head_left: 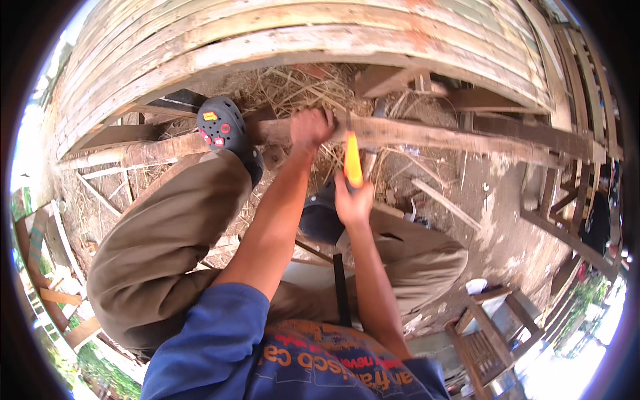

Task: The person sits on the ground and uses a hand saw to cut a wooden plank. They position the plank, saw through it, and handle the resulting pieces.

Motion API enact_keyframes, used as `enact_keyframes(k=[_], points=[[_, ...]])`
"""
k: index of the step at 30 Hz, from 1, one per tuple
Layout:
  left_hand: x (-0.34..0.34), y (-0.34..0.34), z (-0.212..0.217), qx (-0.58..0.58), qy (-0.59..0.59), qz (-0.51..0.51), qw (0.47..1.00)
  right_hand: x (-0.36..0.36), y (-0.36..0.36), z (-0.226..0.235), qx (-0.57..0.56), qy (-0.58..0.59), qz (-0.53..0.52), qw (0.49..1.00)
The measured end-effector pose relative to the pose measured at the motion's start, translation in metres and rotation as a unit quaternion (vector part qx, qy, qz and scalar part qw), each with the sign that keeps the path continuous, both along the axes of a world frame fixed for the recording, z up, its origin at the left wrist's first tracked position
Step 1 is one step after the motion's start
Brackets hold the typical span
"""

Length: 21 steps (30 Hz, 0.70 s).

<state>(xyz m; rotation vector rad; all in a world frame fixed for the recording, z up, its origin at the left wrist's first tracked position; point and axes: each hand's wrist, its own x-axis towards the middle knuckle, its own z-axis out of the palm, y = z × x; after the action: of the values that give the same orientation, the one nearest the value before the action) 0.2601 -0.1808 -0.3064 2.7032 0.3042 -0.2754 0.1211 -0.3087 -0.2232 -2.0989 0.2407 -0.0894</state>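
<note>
A weathered wooden plank wall (280, 40) is seen above a long rough timber rail (453, 137), which is pinned at one end by a dark clog (223, 130). The rail is gripped by the left hand (311, 128) — fingers curled over its top edge. A tool with an orange-yellow handle (352, 160) is clasped in the right hand (353, 200), just below the rail — its working end cannot be made out.

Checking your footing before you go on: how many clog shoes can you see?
2. One dark clog is planted on the wooden beam, left of the left hand. The other is lower, partly hidden behind the right hand.
</note>
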Motion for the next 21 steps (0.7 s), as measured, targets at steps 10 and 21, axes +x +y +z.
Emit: enact_keyframes(k=[10,21], points=[[-0.005,0.001,0.009,-0.015,0.103,-0.022,0.994,-0.171,-0.057,0.088,0.108,0.165,0.090,0.976],[-0.009,0.008,0.001,-0.044,0.067,0.015,0.997,-0.026,-0.006,0.004,0.125,0.122,-0.005,0.985]])
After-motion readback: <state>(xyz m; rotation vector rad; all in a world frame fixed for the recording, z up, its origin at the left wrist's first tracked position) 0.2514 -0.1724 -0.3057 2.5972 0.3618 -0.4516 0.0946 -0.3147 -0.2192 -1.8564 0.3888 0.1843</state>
